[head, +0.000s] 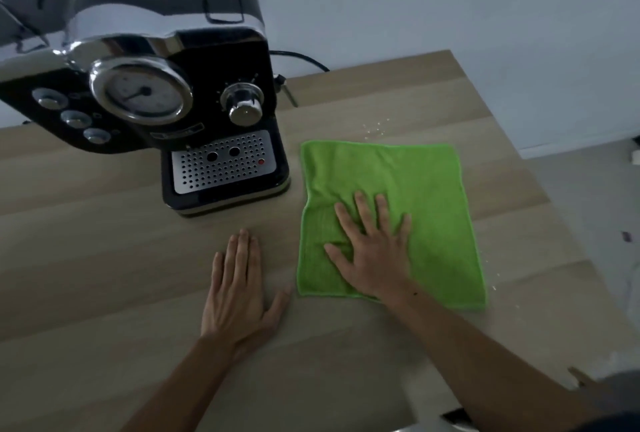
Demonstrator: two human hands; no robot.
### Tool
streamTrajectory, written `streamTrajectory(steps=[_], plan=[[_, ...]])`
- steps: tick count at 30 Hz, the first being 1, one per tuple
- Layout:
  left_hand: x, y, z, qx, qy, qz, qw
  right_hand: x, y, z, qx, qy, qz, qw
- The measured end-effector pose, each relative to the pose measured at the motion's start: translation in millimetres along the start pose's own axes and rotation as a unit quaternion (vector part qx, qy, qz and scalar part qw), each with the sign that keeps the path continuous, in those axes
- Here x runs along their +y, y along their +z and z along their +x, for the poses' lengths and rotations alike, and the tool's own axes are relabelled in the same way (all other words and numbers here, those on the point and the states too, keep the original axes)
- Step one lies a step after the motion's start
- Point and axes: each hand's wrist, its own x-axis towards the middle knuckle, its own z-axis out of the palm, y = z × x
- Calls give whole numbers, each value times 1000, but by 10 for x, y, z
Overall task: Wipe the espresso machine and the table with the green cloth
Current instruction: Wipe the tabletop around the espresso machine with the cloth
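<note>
A black and chrome espresso machine stands at the back left of the wooden table, with a round gauge, a knob and a perforated drip tray facing me. The green cloth lies spread flat on the table just right of the machine's base. My right hand rests palm down on the cloth's near left part, fingers spread. My left hand lies flat on the bare wood, left of the cloth and in front of the machine, holding nothing.
Small white crumbs lie on the table beyond the cloth's far edge, and a few more near its right corner. A black power cord runs behind the machine. The table's right edge drops to a grey floor.
</note>
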Motion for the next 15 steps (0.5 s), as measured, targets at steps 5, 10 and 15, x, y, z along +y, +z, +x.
streamTrajectory(steps=[5,10,15], plan=[[-30,-3,-14,-7,61,9,998,-111,106,-617,-5,-98,-14,995],[-12,25,-62,-19,120,25,992,53,115,-972,6,38,7,999],[25,19,-99,-21,157,16,987,-386,223,-1285,3,76,11,997]])
